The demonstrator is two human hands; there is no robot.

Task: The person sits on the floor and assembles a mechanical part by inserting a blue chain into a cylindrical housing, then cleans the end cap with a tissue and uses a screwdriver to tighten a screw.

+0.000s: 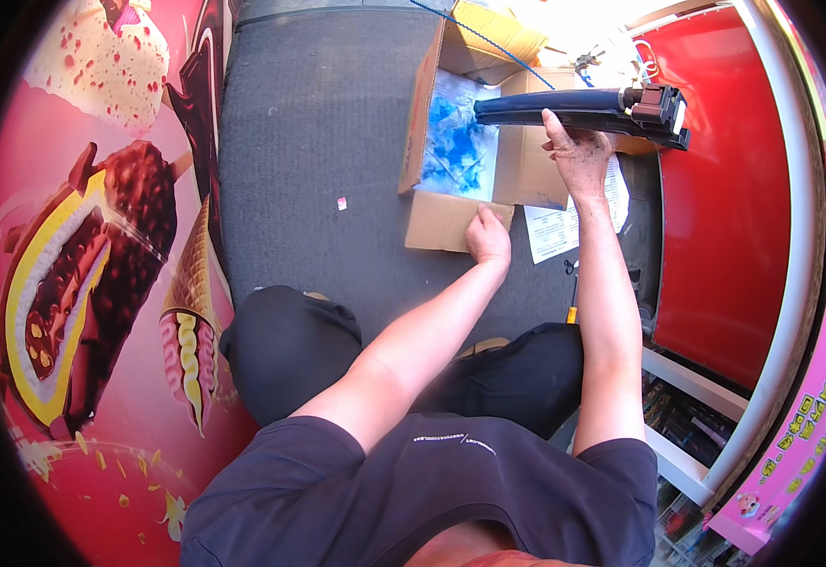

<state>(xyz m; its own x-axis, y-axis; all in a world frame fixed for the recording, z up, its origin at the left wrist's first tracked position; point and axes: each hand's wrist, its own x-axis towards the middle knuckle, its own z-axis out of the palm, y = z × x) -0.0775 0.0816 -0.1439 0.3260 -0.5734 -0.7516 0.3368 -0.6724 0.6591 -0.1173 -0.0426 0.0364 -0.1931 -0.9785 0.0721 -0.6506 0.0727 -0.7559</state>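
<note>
Passage open over grey floor (pixel 309 161), left of cardboard box (pixel 424 123). Right: red panel (pixel 724 208) bars the way. Black printer cartridge (pixel 564 104) overhangs the box's upper right; blue cord (pixel 496 44) crosses the far flap (pixel 502 26).

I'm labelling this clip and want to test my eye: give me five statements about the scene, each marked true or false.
1. The right hand holds a long black part. True.
2. A printed white paper lies on the dark floor. True.
3. The left hand holds that paper. False: it touches a flap of the cardboard box.
4. The cardboard box is shut. False: it stands open, showing blue and white inside.
5. The big panel on the right is red. True.
</note>
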